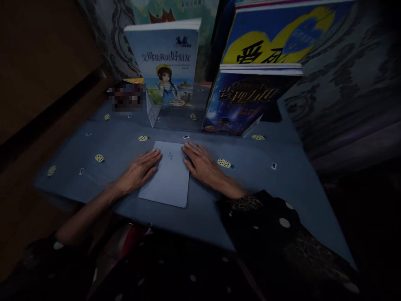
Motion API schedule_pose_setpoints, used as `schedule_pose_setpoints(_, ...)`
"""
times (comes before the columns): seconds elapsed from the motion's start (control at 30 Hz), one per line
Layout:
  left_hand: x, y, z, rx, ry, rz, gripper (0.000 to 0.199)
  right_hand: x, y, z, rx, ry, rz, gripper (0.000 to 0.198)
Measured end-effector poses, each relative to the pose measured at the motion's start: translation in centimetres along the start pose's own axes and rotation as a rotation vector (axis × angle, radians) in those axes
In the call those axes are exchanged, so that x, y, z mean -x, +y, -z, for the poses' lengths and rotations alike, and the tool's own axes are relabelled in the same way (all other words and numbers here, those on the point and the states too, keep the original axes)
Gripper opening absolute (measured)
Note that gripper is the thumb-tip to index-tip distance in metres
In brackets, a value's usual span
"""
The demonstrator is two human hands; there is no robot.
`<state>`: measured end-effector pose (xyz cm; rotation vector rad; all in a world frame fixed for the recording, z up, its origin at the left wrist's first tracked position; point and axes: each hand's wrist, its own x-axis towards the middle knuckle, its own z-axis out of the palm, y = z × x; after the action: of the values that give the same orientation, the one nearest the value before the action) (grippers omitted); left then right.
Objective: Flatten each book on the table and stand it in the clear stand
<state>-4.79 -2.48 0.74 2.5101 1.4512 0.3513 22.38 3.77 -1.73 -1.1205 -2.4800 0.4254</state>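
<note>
Nearest were dark polka-dot sleeves [278,238], then a pale booklet [169,179] flat on the tabletop [266,188], long axis running away from the wearer, far end leaning slightly right. Cover print was too tiny to read. Left hand [138,170] and right hand [203,167] angled inward, palms down on its side edges, fingers [196,151] straight, gripping nothing. Behind stood a book titled 父母是我的好朋友 [169,67], plus a blue-and-yellow one [275,35] reading 爱.

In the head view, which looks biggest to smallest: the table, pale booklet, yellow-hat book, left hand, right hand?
1. Table
2. Yellow-hat book
3. Pale booklet
4. Left hand and right hand: too alike to rank
</note>
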Motion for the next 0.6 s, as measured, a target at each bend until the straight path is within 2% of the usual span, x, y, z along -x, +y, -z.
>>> schedule_pose_setpoints(0.17,4.8,1.4,0.6,0.0,0.035,-0.079,0.049,0.1,0.2,-0.2,0.034,0.023,0.022,0.05)
schedule_pose_setpoints(0.27,7.2,2.6,0.7,-0.035,0.051,-0.114,0.057,0.1,0.6,-0.5,0.067,0.056,0.06,0.049)
schedule_pose_setpoints(0.37,8.4,3.3,0.4,-0.081,0.076,-0.145,0.072,0.1,0.2,-0.8,0.127,0.095,0.092,0.047)
schedule_pose_setpoints(0.47,8.8,3.4,0.1,-0.121,0.112,-0.17,0.089,1.0,-1.6,-0.8,0.117,0.094,0.163,0.048)
schedule_pose_setpoints(0.6,9.6,3.2,-0.9,-0.145,0.152,-0.192,0.101,3.9,-5.1,0.3,0.03,-0.046,0.277,0.056)
